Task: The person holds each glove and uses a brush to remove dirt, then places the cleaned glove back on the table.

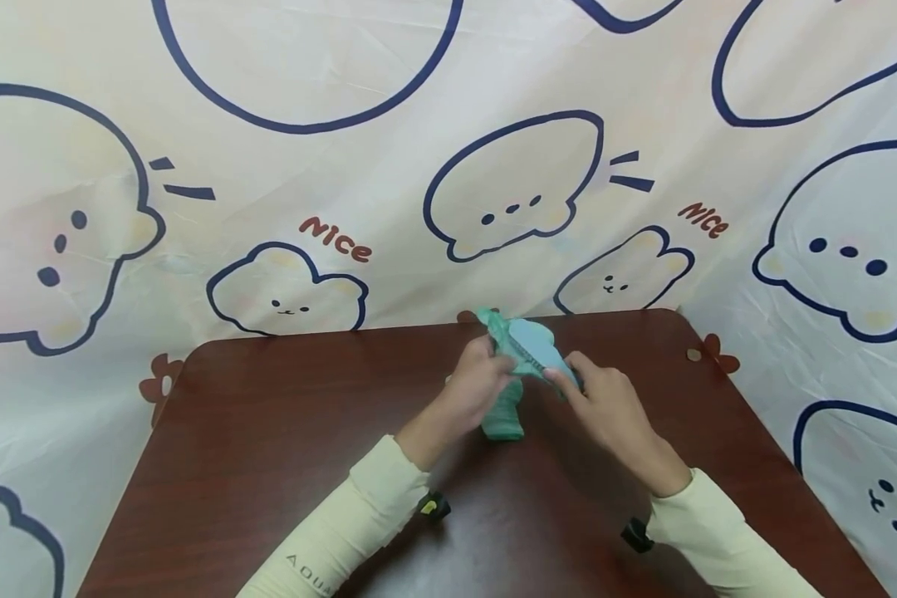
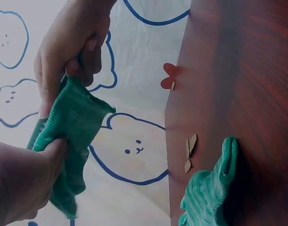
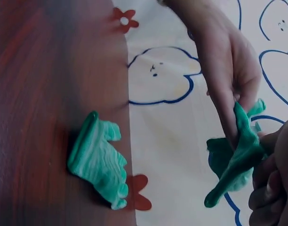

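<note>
Fingers of both hands pinch one green knitted work glove point(image 1: 525, 349) and hold it up above the far middle of a dark red-brown wooden table point(image 1: 269, 432). The left hand point(image 1: 478, 384) grips the glove's left side with curled fingers, and the right hand point(image 1: 605, 400) pinches its right side between thumb and fingertips; the glove's pale blue coated face shows between them in the head view. A second green glove point(image 1: 504, 419) lies on the table just under the hands, near the far edge; the right wrist view shows its fingers point(image 3: 116, 186) reaching to that edge. Bare tabletop spreads wide to the left, right and near side, with rounded far corners. Beyond the table hangs a white sheet point(image 1: 389, 124) printed with navy cartoon outlines and the red word "Nice". Cream sleeves point(image 1: 359, 523) cover both forearms. The hands hide much of the held glove, so its cuff and fingers are hard to tell apart. Small pale flakes point(image 2: 188, 150) lie at the table edge, too small to identify.
</note>
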Tool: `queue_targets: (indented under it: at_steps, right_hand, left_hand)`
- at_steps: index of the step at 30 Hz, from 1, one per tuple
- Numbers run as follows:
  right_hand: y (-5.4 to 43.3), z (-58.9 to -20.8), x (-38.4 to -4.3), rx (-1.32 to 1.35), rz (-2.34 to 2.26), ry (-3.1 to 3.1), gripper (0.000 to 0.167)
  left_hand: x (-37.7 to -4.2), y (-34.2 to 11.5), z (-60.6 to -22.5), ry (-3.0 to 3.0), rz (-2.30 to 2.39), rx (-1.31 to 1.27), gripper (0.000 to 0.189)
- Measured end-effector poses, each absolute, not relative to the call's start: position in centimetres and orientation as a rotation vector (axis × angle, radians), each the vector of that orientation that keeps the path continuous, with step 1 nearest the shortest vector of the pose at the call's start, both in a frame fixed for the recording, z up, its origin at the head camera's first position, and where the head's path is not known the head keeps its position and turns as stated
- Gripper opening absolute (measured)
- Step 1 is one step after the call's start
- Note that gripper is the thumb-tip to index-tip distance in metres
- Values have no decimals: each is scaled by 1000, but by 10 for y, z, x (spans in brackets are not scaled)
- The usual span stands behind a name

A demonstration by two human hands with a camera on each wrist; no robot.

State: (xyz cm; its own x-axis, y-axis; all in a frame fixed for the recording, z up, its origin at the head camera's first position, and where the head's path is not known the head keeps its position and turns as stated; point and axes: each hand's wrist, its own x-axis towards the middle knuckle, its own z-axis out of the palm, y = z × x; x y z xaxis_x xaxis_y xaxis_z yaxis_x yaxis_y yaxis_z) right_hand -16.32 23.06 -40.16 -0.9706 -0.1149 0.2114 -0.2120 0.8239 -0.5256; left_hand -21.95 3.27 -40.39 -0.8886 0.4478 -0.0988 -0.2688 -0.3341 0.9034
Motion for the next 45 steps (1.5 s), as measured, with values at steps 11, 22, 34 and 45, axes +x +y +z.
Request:
queue_targets:
  at_steps: [11,22,34,45]
  right_hand:
    - [248,-410,-179,106,740,-2811,50]
    - [311,-428,-197,-142,1065,-2917,62]
    - [352,-451,-214,-220,1481,-2986,35]
    - [353,-482,-224,-241,1522,-3060,31]
  left_hand:
    - [-218,31,-407,1445,2219,176,70]
    - [-222,-36,-431,1535,2238,54,66]
    - [-225,-134,-472,1746,2047,-77,42]
    - [-240,-157,-490,1804,1950,-138,65]
